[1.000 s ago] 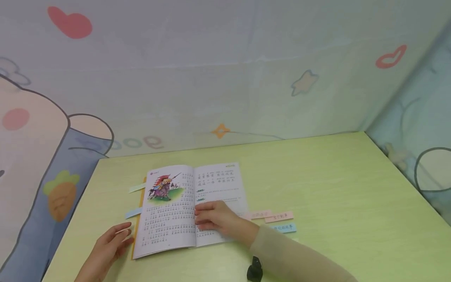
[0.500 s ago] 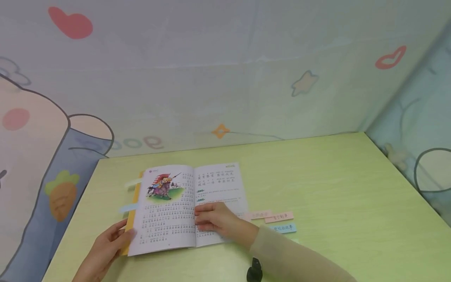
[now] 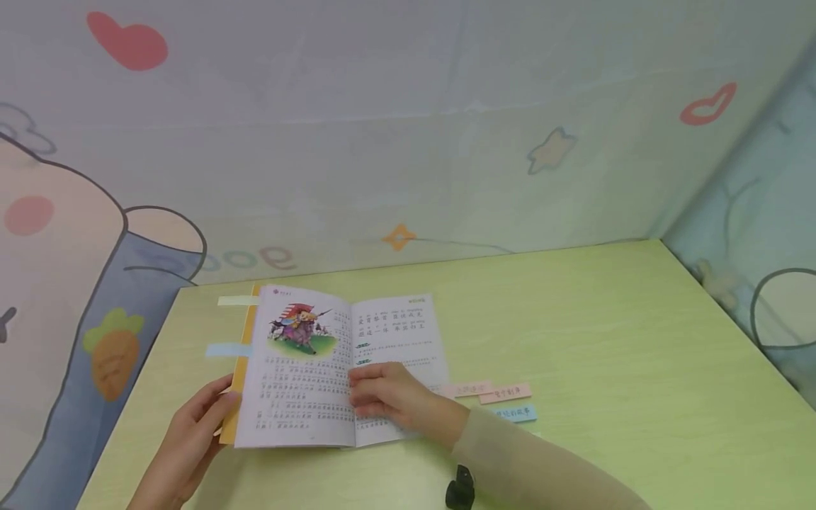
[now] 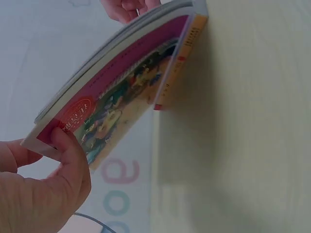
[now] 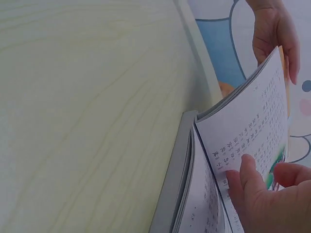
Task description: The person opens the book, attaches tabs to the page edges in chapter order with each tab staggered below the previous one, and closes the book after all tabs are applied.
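An open book lies on the table with printed pages and a rider picture. My left hand pinches the outer edge of its left half, thumb on the front, fingers behind. That half is lifted and curves up from the spine. From below, the left wrist view shows the magenta illustrated cover with the left hand at its corner. My right hand rests at the gutter on the right page, fingers fairly straight. The right wrist view has those fingertips on the page near the fold.
Paper tabs stick out from both sides of the book: a blue tab on the left, pink and blue on the right. A small black object sits by the right sleeve. A patterned curtain hangs behind the table.
My left hand has moved from beside the book to take hold of its left edge, then raised that half with its yellow border and tabs. My right hand has stayed at the gutter.
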Available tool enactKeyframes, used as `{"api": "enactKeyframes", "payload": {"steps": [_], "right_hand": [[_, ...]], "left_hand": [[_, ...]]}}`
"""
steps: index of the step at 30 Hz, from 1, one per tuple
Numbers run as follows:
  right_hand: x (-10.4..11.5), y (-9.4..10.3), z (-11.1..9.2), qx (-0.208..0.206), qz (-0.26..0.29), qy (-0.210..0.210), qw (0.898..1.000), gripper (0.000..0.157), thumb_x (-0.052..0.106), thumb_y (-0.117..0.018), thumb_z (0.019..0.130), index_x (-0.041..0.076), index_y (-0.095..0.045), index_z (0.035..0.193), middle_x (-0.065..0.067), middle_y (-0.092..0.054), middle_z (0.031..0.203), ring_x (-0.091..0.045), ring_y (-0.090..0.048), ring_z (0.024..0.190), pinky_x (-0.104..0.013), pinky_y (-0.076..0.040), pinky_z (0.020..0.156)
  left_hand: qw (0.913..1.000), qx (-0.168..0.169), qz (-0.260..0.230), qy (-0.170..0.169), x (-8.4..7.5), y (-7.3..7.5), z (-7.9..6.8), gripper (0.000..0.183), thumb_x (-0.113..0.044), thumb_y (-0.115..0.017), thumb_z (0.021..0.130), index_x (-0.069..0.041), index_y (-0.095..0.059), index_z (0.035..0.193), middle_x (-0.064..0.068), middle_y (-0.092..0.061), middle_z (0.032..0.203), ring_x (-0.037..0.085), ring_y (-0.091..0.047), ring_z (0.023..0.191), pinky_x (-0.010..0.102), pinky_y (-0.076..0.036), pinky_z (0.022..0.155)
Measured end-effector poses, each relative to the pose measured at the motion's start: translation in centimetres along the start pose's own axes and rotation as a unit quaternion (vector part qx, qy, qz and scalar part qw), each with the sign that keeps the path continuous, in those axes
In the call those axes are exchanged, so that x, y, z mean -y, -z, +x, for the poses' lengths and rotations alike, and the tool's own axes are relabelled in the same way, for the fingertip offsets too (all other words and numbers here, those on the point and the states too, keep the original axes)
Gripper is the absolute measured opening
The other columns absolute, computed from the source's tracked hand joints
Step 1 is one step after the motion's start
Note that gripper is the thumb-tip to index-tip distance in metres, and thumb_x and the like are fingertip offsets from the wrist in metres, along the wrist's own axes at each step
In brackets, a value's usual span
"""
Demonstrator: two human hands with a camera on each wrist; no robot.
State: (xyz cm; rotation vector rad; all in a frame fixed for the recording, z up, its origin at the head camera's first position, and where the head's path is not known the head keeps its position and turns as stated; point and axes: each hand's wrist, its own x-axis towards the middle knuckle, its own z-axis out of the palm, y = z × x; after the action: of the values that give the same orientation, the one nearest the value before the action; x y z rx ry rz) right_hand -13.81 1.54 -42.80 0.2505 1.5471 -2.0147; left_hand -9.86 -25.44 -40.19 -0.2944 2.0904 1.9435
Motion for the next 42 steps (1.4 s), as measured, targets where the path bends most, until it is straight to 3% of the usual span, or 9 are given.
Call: {"api": "enactKeyframes", "payload": {"steps": [6, 12, 15, 23, 28, 35, 42], "right_hand": [[0.8, -0.8, -0.2, 0.008, 0.001, 0.010, 1.000, 0.044, -0.006, -0.059, 0.080, -0.008, -0.053, 0.124, -0.016, -0.059, 0.114, -0.019, -0.064, 0.088, -0.033, -0.054, 0.078], [1.8, -1.5, -0.6, 0.019, 0.023, 0.010, 0.999, 0.042, -0.006, -0.058, 0.082, -0.008, -0.053, 0.124, -0.017, -0.058, 0.113, -0.018, -0.063, 0.088, -0.034, -0.053, 0.080], [2.3, -1.8, -1.0, 0.028, 0.038, 0.011, 0.999, 0.042, -0.007, -0.057, 0.083, -0.010, -0.052, 0.124, -0.018, -0.058, 0.112, -0.018, -0.062, 0.086, -0.037, -0.052, 0.083], [4.0, -2.0, -2.3, 0.044, 0.051, 0.009, 0.998, 0.038, -0.002, -0.056, 0.088, -0.009, -0.052, 0.125, -0.015, -0.061, 0.107, -0.017, -0.061, 0.087, -0.039, -0.052, 0.084], [5.4, -1.8, -3.3, 0.045, 0.048, 0.020, 0.998, 0.036, 0.007, -0.058, 0.091, -0.008, -0.054, 0.123, -0.011, -0.061, 0.105, -0.019, -0.061, 0.091, -0.038, -0.052, 0.083], [7.0, -1.0, -4.4, 0.038, 0.042, 0.054, 0.997, 0.036, 0.010, -0.059, 0.091, -0.009, -0.054, 0.122, -0.012, -0.061, 0.107, -0.020, -0.060, 0.093, -0.037, -0.051, 0.085], [7.3, 0.2, -5.2, 0.026, 0.039, 0.080, 0.996, 0.039, 0.002, -0.059, 0.089, -0.011, -0.051, 0.126, -0.018, -0.059, 0.116, -0.020, -0.062, 0.093, -0.037, -0.051, 0.086]], "left_hand": [[0.9974, 0.030, -0.026, -0.061, -1.2, -1.2, -0.1, 0.023, -0.032, -0.041, 0.100, -0.025, -0.050, 0.119, -0.006, -0.060, 0.099, 0.010, -0.059, 0.082, 0.024, -0.050, 0.061], [0.9904, 0.074, -0.035, -0.111, -2.5, -2.6, -0.1, 0.029, -0.032, -0.033, 0.102, -0.024, -0.054, 0.119, -0.001, -0.058, 0.102, 0.012, -0.060, 0.087, 0.025, -0.052, 0.066], [0.9880, 0.092, -0.037, -0.118, -3.1, -3.5, -0.2, 0.032, -0.033, -0.030, 0.102, -0.021, -0.053, 0.122, -0.001, -0.057, 0.105, 0.012, -0.058, 0.090, 0.024, -0.052, 0.067], [0.9870, 0.117, -0.011, -0.109, -4.9, -6.8, -0.6, 0.047, -0.033, -0.029, 0.103, 0.000, -0.034, 0.137, 0.006, -0.047, 0.122, 0.015, -0.053, 0.103, 0.028, -0.052, 0.074], [0.9874, 0.131, -0.007, -0.089, -5.6, -8.5, -0.7, 0.047, -0.033, -0.033, 0.102, -0.002, -0.035, 0.138, 0.015, -0.038, 0.132, 0.024, -0.044, 0.112, 0.031, -0.051, 0.081], [0.9832, 0.156, -0.006, -0.094, -5.7, -10.1, -0.3, 0.043, -0.029, -0.037, 0.102, -0.004, -0.039, 0.136, 0.015, -0.038, 0.136, 0.032, -0.039, 0.121, 0.035, -0.050, 0.086], [0.9745, 0.198, 0.001, -0.106, -4.8, -11.3, 0.6, 0.050, -0.013, -0.059, 0.092, -0.007, -0.039, 0.137, 0.014, -0.036, 0.138, 0.031, -0.042, 0.122, 0.035, -0.050, 0.088]]}}
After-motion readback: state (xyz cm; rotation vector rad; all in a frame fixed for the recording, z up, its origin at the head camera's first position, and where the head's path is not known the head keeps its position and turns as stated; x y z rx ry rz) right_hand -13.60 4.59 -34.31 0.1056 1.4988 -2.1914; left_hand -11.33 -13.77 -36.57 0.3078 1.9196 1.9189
